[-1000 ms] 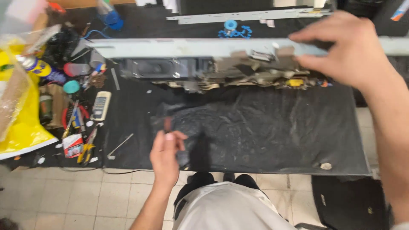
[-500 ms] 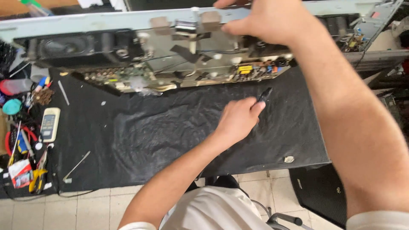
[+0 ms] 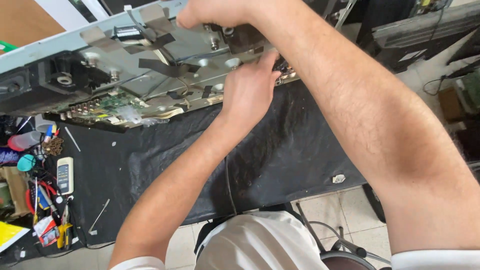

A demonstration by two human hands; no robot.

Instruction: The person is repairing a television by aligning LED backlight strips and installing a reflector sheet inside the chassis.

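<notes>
Left hand (image 3: 248, 90) pressed against the grey metal chassis (image 3: 165, 55) tilted over the black-covered surface (image 3: 160, 165), grip unclear; right hand (image 3: 220, 12) clenched on chassis top edge.

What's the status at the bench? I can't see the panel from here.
Left hand at the lower edge of the opened metal chassis, fingers by a circuit board. Right hand gripping its top. Right forearm crosses the view; grip details hidden.
</notes>
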